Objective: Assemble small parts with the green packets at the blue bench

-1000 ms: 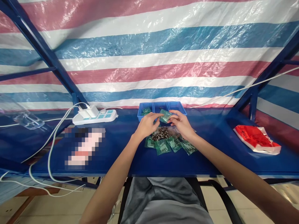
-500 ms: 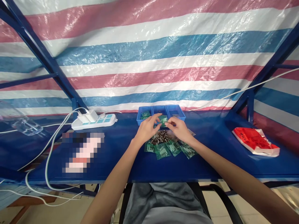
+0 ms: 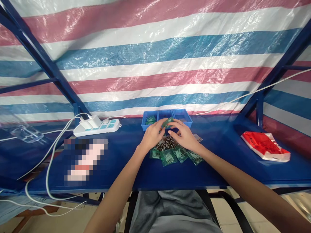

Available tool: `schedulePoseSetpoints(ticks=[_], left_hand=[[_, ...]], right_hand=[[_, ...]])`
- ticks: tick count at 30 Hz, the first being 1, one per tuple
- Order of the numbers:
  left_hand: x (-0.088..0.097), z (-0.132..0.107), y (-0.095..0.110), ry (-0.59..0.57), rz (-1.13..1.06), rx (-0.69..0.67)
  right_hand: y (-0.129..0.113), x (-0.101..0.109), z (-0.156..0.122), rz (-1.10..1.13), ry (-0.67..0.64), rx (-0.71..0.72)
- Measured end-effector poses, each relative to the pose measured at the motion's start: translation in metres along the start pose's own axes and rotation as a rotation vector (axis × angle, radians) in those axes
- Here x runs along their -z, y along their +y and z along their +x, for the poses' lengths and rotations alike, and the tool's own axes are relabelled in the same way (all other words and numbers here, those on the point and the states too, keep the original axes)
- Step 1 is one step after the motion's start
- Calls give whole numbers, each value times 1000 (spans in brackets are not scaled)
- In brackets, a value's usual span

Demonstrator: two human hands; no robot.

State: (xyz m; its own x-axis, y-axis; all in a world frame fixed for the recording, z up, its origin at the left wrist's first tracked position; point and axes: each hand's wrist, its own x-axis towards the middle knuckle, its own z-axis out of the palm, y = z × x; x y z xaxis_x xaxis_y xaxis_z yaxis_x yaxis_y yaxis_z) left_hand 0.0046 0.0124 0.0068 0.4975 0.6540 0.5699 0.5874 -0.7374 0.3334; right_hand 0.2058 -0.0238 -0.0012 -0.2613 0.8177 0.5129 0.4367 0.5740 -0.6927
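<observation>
My left hand (image 3: pixel 153 134) and my right hand (image 3: pixel 182 135) meet above the blue bench, both pinching one small green packet (image 3: pixel 168 122) between their fingertips. Just beneath them lies a pile of small dark metal parts (image 3: pixel 166 143). Several more green packets (image 3: pixel 175 155) are spread in front of that pile. Behind my hands stands a blue tray (image 3: pixel 186 116) with three compartments; a green packet (image 3: pixel 151 119) lies in its left compartment.
A white power strip (image 3: pixel 99 126) with plugged-in chargers and trailing white cables sits at the left. A clear plastic piece (image 3: pixel 23 132) lies far left. A red and white bag (image 3: pixel 266 145) rests at the right. Striped tarpaulin hangs behind.
My two hands have drawn closer together around the green packet, and it has shifted slightly left and towards the tray. The view has drifted a little.
</observation>
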Motion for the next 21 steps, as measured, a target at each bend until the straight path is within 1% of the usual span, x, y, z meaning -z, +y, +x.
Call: schedulePoseSetpoints(ticks=[3, 6, 9, 12, 14, 16, 18, 21], left_hand=[[1, -1, -5, 114, 60, 91], [4, -1, -16, 231, 167, 198], [5, 0, -33, 307, 226, 298], [4, -1, -50, 382, 289, 341], [2, -3, -57, 415, 313, 376], [2, -3, -58, 412, 298, 392], [3, -3, -53, 374, 258, 358], [6, 0, -36, 250, 180, 269]], right_hand=[[3, 1, -2, -94, -23, 16], [8, 2, -2, -197, -16, 34], [15, 3, -1, -261, -42, 44], [20, 1, -1, -285, -97, 39], [23, 0, -2, -291, -134, 40], [24, -2, -3, -301, -177, 42], [25, -3, -4, -317, -216, 43], [26, -5, -4, -334, -252, 49]])
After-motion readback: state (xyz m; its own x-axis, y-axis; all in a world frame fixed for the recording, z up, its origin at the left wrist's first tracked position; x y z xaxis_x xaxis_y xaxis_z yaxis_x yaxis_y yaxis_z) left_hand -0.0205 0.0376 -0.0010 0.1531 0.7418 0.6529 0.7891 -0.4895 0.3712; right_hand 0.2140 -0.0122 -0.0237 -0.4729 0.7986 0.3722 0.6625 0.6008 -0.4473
